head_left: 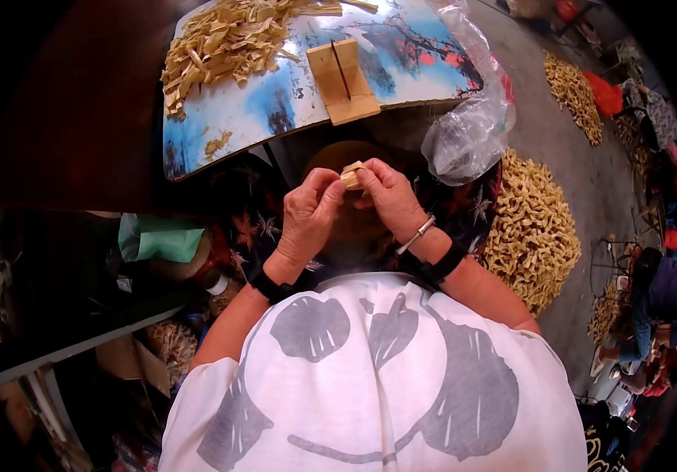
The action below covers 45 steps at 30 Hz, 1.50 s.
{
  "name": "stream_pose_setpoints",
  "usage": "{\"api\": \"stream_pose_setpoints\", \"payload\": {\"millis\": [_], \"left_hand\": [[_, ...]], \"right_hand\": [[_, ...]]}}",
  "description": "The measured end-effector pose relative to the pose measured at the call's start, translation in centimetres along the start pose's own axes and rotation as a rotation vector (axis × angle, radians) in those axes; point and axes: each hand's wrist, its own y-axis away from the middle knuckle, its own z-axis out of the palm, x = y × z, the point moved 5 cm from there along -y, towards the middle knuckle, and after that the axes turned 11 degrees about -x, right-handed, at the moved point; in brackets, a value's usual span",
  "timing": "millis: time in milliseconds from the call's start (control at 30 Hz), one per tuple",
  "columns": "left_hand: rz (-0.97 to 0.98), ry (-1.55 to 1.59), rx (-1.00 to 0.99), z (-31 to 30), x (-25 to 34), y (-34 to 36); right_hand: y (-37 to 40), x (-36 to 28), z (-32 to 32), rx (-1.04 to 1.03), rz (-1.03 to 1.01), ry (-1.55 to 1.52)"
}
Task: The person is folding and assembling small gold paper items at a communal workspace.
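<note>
A small folded piece of pale yellow strip sits between my two hands, just off the table's front edge. The fingertips of my left hand are closed on its left end. My right hand pinches its right side between thumb and fingers, which partly hide it. Beyond them, a wooden stand with a thin dark upright blade or strip stands at the edge of the painted table. A heap of flat yellow strips lies at the table's far left.
A clear plastic bag hangs off the table's right end. A large pile of twisted yellow pieces lies at the right, with another pile farther off. Green plastic lies at the left. A person is at the far right.
</note>
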Motion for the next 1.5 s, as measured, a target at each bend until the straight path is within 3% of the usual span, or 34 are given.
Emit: {"api": "stream_pose_setpoints", "payload": {"millis": [100,200,233,333,367,467,500,600,633,700,800,867,933,1000,1100,1200,1300,1400,1500], "left_hand": [[-0.053,0.251,0.0,0.6,-1.4,0.1],[-0.057,0.277,0.032,-1.1,-1.9,-0.5],[-0.072,0.251,0.016,-1.7,-1.7,-0.6],[-0.127,0.462,0.015,-2.2,-1.9,-0.9],[-0.172,0.702,-0.078,-1.9,-3.0,-1.0],[-0.27,1.267,-0.108,0.8,-2.0,-0.4],[-0.212,1.336,-0.212,1.6,-2.2,-0.1],[-0.157,0.975,-0.067,1.3,-1.6,0.2],[-0.138,0.8,-0.065,0.9,-1.4,0.1],[-0.1,0.452,-0.062,0.1,-1.2,-0.1],[-0.083,0.302,-0.225,1.0,-1.1,0.0],[-0.074,0.617,-0.212,1.6,-0.2,0.1],[-0.131,0.784,-0.165,1.6,-0.9,0.5],[-0.182,0.775,-0.158,1.0,-2.4,0.7],[-0.227,0.63,-0.188,0.6,-2.6,0.9],[-0.177,0.469,-0.164,0.2,-0.8,0.7],[-0.113,0.518,-0.059,0.1,-0.5,0.4],[-0.095,0.627,-0.033,0.6,-1.1,0.2],[-0.166,0.716,-0.1,0.6,-1.3,0.7]], "right_hand": [[0.5,-2.2,1.4,-0.035,-0.129,0.18],[1.7,-4.0,0.9,-0.009,0.094,0.195],[1.8,-4.3,0.4,-0.015,0.116,0.411],[2.6,-5.1,0.6,0.021,-0.163,0.643],[2.9,-5.1,0.9,0.045,-0.14,0.54],[2.9,-4.7,1.4,0.143,-0.202,0.558],[2.9,-4.8,1.8,0.134,-0.263,0.625],[3.0,-4.8,3.1,0.094,-0.432,0.817],[3.0,-4.8,2.9,0.053,-0.377,0.843],[2.3,-5.6,1.9,0.13,-0.323,0.7],[0.7,-5.0,1.0,0.114,-0.204,0.434],[0.1,-4.4,1.1,-0.003,-0.071,0.311],[-0.1,-4.0,0.8,0.069,-0.146,0.339],[0.2,-4.2,0.9,0.096,-0.128,0.301],[0.2,-4.5,1.0,0.073,-0.194,0.646],[0.1,-4.8,0.8,0.035,-0.207,0.67],[0.0,-4.0,0.7,-0.036,-0.02,-0.122],[0.1,-2.6,1.2,-0.166,0.035,0.019],[-0.5,-2.8,0.2,-0.071,-0.05,0.024]]}}
